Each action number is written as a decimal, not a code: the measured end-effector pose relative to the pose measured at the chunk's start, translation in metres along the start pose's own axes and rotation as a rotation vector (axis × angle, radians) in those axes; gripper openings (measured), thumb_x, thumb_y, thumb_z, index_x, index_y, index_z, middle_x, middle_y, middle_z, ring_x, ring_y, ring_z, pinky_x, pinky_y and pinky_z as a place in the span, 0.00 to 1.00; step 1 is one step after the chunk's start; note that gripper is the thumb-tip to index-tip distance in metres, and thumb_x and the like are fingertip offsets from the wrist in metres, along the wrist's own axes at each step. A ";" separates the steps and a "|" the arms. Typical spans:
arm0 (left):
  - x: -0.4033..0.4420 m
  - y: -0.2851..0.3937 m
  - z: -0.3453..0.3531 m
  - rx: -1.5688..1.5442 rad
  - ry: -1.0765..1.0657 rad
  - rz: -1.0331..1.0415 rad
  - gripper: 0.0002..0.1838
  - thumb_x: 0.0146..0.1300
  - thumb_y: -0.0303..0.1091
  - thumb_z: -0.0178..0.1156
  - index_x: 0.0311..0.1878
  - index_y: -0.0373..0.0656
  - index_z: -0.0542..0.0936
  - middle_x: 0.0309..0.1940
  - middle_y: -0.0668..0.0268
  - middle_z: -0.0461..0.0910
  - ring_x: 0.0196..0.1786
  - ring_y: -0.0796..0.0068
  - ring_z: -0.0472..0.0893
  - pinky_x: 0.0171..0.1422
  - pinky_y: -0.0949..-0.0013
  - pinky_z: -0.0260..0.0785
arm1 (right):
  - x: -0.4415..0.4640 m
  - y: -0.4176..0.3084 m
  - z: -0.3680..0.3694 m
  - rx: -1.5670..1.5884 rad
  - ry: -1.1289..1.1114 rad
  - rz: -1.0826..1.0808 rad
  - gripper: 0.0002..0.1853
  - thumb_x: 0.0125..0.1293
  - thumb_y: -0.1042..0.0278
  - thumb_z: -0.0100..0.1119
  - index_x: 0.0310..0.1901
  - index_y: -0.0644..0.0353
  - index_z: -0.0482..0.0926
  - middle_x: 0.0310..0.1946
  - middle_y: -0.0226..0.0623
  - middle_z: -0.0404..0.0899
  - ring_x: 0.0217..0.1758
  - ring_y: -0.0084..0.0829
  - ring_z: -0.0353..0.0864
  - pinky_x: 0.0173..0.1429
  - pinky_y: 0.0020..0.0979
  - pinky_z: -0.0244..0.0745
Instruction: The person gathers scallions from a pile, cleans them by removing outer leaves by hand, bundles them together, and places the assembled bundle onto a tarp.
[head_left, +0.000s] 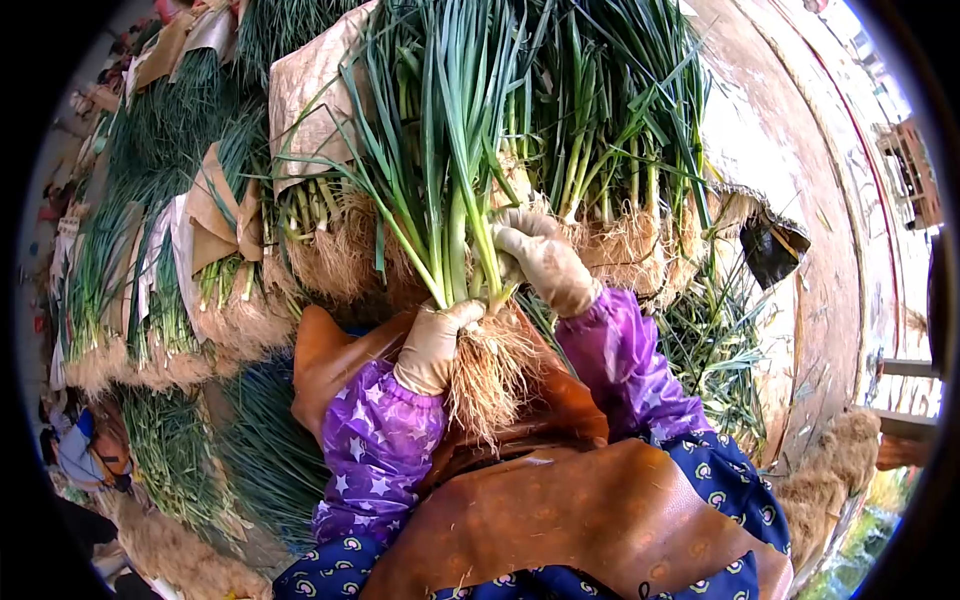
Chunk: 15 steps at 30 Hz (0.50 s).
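Observation:
A bunch of green onions (458, 225) stands upright in front of me, leaves up, with pale stems and a thick tuft of tan roots (492, 375) hanging below. My left hand (432, 345), in a cream glove, is closed round the base of the stems just above the roots. Higher up on the right side, my right hand (545, 258), also gloved, has its fingers curled against the stems of the same bunch; its fingertips are partly hidden behind them. Purple sleeves with stars cover both forearms. A brown apron (560, 510) lies over my lap below the roots.
Rows of rooted onion bunches (625, 220) stand behind and to the left, some wrapped in brown sheets (315, 95). Loose leaves (710, 350) lie at the right. A dark folded sheet (775, 245) is at the right edge. A person (88, 450) is at the far left.

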<state>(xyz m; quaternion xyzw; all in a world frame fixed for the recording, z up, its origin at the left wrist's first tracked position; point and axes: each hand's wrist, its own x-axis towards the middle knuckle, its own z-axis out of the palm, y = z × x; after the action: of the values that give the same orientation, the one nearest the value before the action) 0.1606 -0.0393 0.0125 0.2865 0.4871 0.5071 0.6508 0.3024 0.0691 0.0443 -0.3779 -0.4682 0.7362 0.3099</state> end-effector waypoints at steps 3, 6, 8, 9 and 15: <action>0.003 0.002 0.006 -0.141 0.055 -0.080 0.15 0.60 0.25 0.55 0.50 0.32 0.77 0.43 0.59 0.81 0.46 0.69 0.80 0.53 0.68 0.71 | -0.003 -0.012 0.004 -0.061 -0.088 0.030 0.14 0.67 0.56 0.54 0.40 0.60 0.78 0.26 0.29 0.80 0.17 0.13 0.65 0.20 0.16 0.59; 0.001 0.006 0.014 -0.227 0.060 -0.062 0.14 0.60 0.25 0.55 0.49 0.32 0.77 0.43 0.57 0.81 0.44 0.68 0.81 0.53 0.67 0.72 | 0.012 -0.002 0.012 0.195 -0.025 0.004 0.14 0.68 0.57 0.53 0.39 0.59 0.80 0.27 0.32 0.82 0.18 0.18 0.69 0.22 0.20 0.67; 0.003 0.004 0.007 -0.079 0.067 -0.020 0.15 0.58 0.25 0.55 0.48 0.30 0.76 0.46 0.53 0.80 0.44 0.62 0.80 0.55 0.64 0.72 | 0.005 0.002 0.010 0.359 -0.001 0.008 0.14 0.67 0.57 0.53 0.41 0.61 0.80 0.27 0.34 0.82 0.18 0.19 0.73 0.22 0.21 0.70; 0.008 -0.006 0.001 -0.186 0.055 -0.004 0.14 0.60 0.27 0.53 0.47 0.30 0.77 0.43 0.55 0.81 0.42 0.64 0.80 0.53 0.65 0.73 | -0.002 0.009 0.006 0.234 0.033 0.015 0.13 0.68 0.58 0.53 0.38 0.61 0.80 0.22 0.31 0.79 0.16 0.18 0.72 0.19 0.20 0.67; -0.002 0.019 0.006 -0.625 -0.051 -0.210 0.16 0.60 0.29 0.52 0.48 0.28 0.75 0.39 0.52 0.79 0.40 0.64 0.80 0.47 0.64 0.76 | -0.062 0.072 -0.075 -1.336 0.064 -0.173 0.13 0.62 0.61 0.59 0.42 0.61 0.81 0.27 0.43 0.82 0.26 0.25 0.81 0.28 0.25 0.77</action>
<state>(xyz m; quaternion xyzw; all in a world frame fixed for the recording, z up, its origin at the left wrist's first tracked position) 0.1588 -0.0341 0.0321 0.0339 0.3184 0.5546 0.7680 0.3908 0.0266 -0.0263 -0.4712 -0.8421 0.2495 0.0812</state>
